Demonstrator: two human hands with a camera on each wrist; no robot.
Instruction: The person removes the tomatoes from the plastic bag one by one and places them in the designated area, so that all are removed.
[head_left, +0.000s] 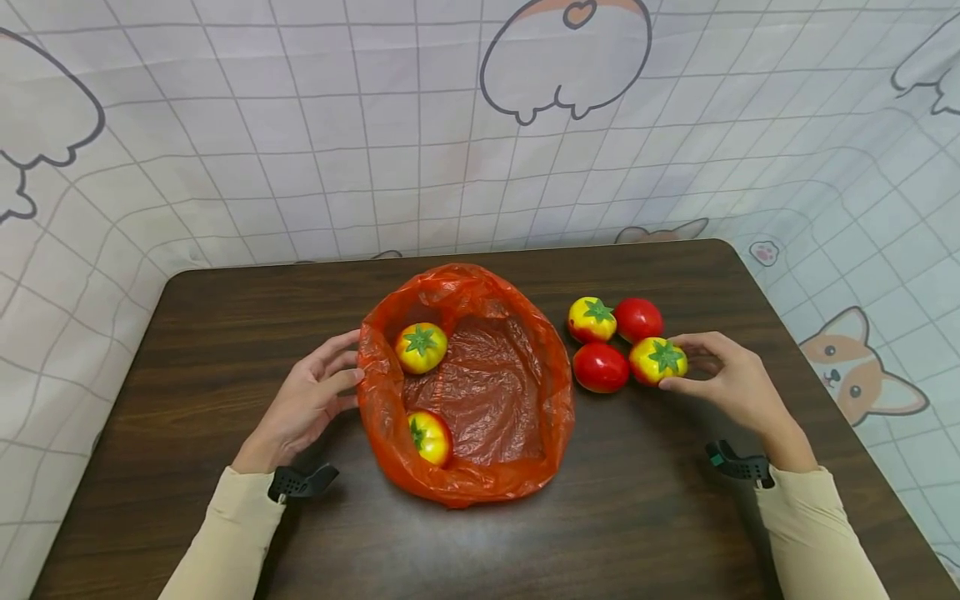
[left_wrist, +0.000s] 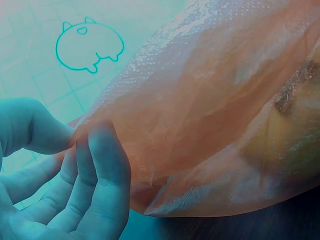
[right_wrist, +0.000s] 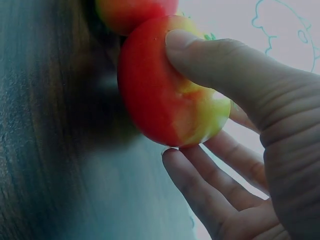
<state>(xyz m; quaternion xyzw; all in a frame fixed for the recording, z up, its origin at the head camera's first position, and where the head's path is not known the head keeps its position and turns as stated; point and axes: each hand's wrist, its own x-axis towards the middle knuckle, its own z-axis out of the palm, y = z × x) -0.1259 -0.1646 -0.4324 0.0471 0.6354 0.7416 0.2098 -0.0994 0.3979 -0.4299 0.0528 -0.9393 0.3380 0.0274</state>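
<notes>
An orange-red plastic bag (head_left: 557,417) stands wide open on the table, with its rim folded outward. My left hand (head_left: 311,400) pinches the bag's left edge, thumb against fingers, as the left wrist view shows up close. Inside the bag lie two glossy red-and-yellow tomatoes, one further back (head_left: 422,347) and one nearer the front (head_left: 430,437). To the right of the bag, my right hand (head_left: 731,379) holds a tomato (right_wrist: 155,85) between thumb and fingers. That tomato sits right beside the others in a small cluster.
Touching or close by are a yellow-topped tomato (head_left: 592,320) and two red ones, at the back (head_left: 638,320) and at the front (head_left: 601,367). The dark wooden table (head_left: 637,517) meets a white gridded cloth (head_left: 315,167) behind and at the sides.
</notes>
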